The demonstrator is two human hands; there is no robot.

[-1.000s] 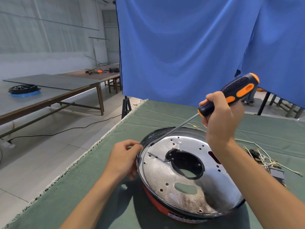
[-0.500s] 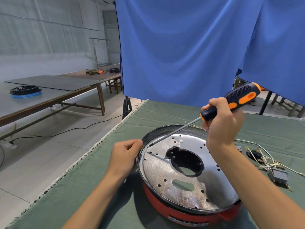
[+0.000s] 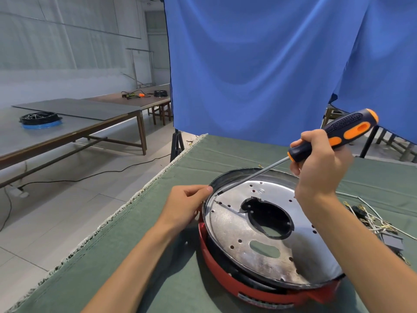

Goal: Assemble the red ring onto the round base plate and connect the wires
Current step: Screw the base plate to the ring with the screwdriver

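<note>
- Since a second ago the screwdriver (image 3: pixel 311 152) has tilted a little flatter, its handle end lower against the blue curtain (image 3: pixel 259 64), while its tip has stayed at the far-left inner edge of the round base plate (image 3: pixel 268 231).
- Right hand (image 3: pixel 320 168): its grip is closed round the front of the screwdriver's black-and-orange handle, fingers curled about it, with the orange end sticking out up and to the right.
- The metal shaft slopes down to the left from that hand, crossing above the plate's dark rim, and its tip meets the shiny plate just inside the rim.
- Left hand (image 3: pixel 185 206): it rests against the left outer side of the assembly, its fingers bent and the thumb tip touching the top of the rim close to the screwdriver tip; whether this grip actually clasps the rim I cannot tell.
- The base plate lies tilted, its far-left side higher, seated in the red ring (image 3: pixel 228 279), which shows below it along the near and left sides.
- The plate has a large round hole in the middle, an oval slot nearer the viewer, and many small holes.
- The whole assembly sits on the green-covered surface (image 3: pixel 140 263), near its left edge.
- The wires (image 3: pixel 370 220), a loose pale bundle with metal terminals, lie on the surface to the right of the plate, apart from it and partly hidden behind the right forearm.
- A small grey block (image 3: pixel 391 241) lies beside the wires.
</note>
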